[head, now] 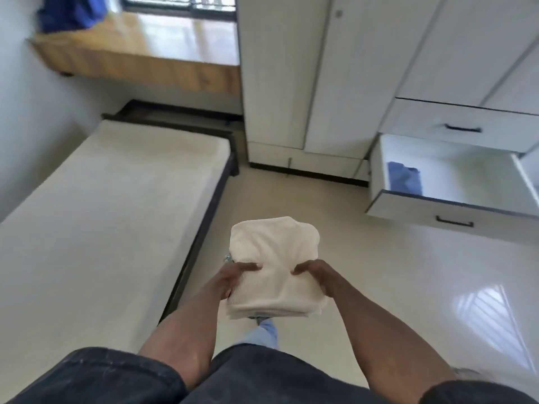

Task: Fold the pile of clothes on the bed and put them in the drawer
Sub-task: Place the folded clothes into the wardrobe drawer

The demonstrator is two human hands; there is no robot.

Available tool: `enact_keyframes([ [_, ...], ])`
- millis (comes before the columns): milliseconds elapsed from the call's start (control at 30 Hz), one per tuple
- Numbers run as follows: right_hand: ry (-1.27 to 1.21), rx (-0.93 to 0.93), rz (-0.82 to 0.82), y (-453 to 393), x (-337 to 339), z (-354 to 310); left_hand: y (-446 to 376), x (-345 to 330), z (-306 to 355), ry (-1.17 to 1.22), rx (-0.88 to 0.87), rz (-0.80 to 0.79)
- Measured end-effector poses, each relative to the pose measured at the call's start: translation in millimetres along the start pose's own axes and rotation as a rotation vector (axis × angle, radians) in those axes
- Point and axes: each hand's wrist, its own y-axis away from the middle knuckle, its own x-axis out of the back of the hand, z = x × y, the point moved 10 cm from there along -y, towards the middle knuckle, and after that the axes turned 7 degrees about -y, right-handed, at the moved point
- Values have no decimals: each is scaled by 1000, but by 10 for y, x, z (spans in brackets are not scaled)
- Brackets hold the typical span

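— While I stand between bed [110,199] and wardrobe [291,83], what remains?

— My left hand [233,279] and right hand [316,277] each grip a side of the folded cream stack [274,266], thumbs on top. No loose clothes show on the mattress; a blue garment [404,177] already lies in the open drawer [449,205]. I judge only stowing remains.

— Clearance?

— Bare floor [379,272] ahead-right; the drawer front juts out, so I'd lift over its edge.

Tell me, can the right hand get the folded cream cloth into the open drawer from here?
Probably not yet. The right hand and left hand both grip the folded cream cloth, while the open drawer sits well off to the right across bare floor. Nothing blocks the way; it likely takes stepping closer.
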Motion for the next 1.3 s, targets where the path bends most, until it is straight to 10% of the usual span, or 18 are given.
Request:
enact_keyframes([
  [767, -450, -88, 413, -958, 5494, -1365, -3134, -5249, 2558, -437, 97, -428],
  [1300, -187, -280, 222, -2967, 8672, -1995, -4885, -7770, 3227, -287, 234, -149],
])
